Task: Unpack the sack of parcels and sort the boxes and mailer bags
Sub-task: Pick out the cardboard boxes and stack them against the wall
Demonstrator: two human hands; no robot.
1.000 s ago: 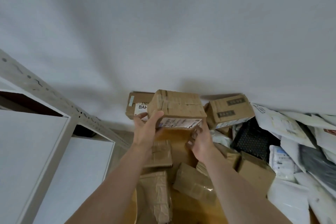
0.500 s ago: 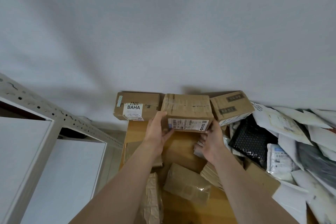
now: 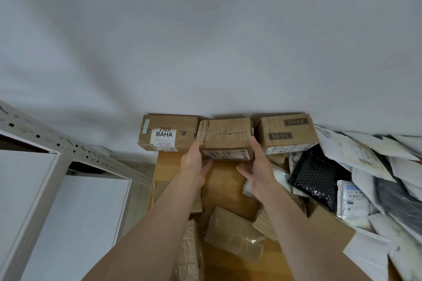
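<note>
A taped cardboard box with a shipping label on its front sits against the wall, in a row between the box labelled BAHA and a box with dark printed stamps. My left hand touches its front left corner with the thumb up along the side. My right hand touches its right front corner, fingers spread and straight. Neither hand carries its weight; it rests on the wooden table.
Brown paper-wrapped parcels lie near me between my forearms. A black bubble mailer and a heap of white mailer bags fill the right side. A grey metal shelf rack stands at the left, beside the table's edge.
The box was held up in both hands; it has been moved forward and set down in the gap between the two boxes at the wall. My fingers have loosened from it.
</note>
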